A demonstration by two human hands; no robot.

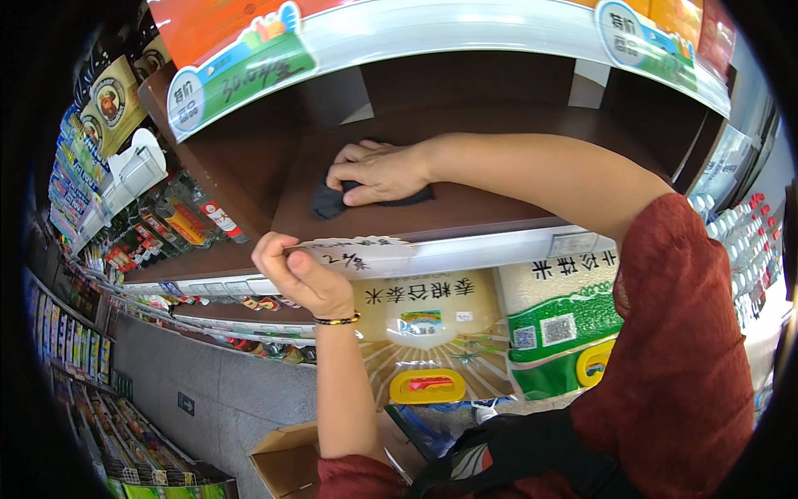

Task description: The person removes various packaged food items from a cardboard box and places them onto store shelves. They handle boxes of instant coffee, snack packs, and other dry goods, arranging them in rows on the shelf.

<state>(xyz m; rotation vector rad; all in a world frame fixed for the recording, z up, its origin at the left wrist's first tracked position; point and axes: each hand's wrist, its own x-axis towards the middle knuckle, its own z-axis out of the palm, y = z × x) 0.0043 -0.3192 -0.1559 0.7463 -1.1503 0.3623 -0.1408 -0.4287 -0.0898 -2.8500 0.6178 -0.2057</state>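
Observation:
My right hand (380, 173) presses a dark cloth (327, 201) down on the brown shelf board (480, 203), its fingers curled over the bunched fabric. A handwritten price card (368, 251) stands along the shelf's white front edge. At the left end of that card is my left hand (305, 274), fingers bent, its thumb and fingertips closed on the card's end. A dark beaded bracelet circles the left wrist.
Overhead runs the upper shelf's white edge (461, 34) with price tags. Below stand rice bags (430, 337) with yellow handles. An open cardboard box (283, 458) is on the floor. Bottles (181, 215) line the left shelf.

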